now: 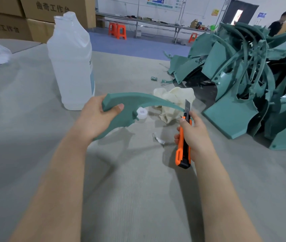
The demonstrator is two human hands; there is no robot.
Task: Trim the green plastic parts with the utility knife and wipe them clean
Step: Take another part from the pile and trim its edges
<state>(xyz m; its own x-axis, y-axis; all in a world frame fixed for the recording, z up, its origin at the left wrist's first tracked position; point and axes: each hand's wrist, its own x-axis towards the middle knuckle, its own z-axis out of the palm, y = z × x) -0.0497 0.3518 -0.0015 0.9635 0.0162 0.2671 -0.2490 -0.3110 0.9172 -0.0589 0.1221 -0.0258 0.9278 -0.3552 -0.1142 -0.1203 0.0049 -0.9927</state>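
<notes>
Over the table (138, 189), the left grip (98, 117) clasps the broad end of a curved green part (135, 102), whose lower tip is hidden behind the wrist. The right grip (194, 135) is wrapped round an orange knife (183, 147), blade up at the part's thin end; contact is hard to tell. A pile (240, 81) of parts at the table's right edge is cut off.

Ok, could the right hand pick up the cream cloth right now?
Probably not yet: the right hand grips the utility knife, blade out. The cloth lies close beyond it, only the green part's tip crossing in front.
</notes>
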